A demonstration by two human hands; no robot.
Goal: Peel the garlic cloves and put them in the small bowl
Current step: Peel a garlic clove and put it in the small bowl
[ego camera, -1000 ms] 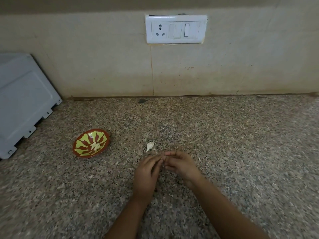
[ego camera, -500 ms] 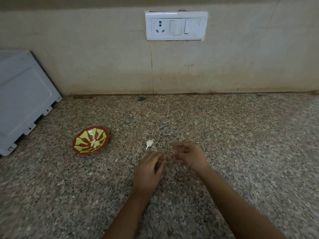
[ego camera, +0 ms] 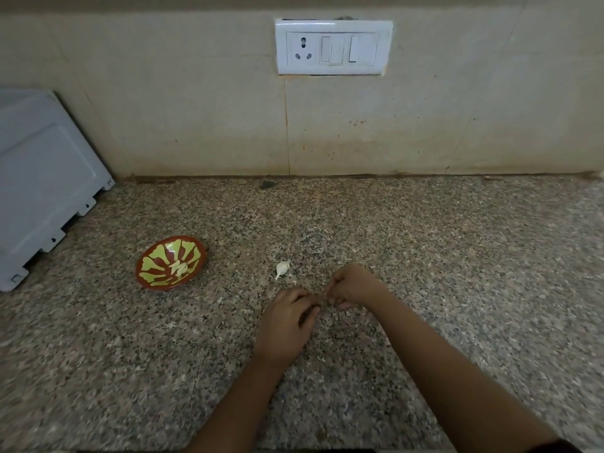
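Note:
A small red bowl [ego camera: 153,276] with a yellow-green leaf pattern stands on the granite counter at the left, with pale garlic pieces [ego camera: 180,268] in its middle. One whitish garlic clove [ego camera: 282,269] lies loose on the counter, just beyond my hands. My left hand [ego camera: 287,322] and my right hand [ego camera: 354,284] meet fingertip to fingertip in the middle, fingers curled. Together they pinch something small, which the fingers hide almost fully; it looks like a garlic clove.
A grey-white appliance [ego camera: 42,184] leans at the far left against the wall. A white socket and switch plate [ego camera: 333,47] is on the tiled wall behind. Tiny white skin flecks [ego camera: 294,282] lie near the loose clove.
My hands were joined, drew apart half a second ago, and have now come back together at the fingertips. The bowl and the loose clove have not moved.

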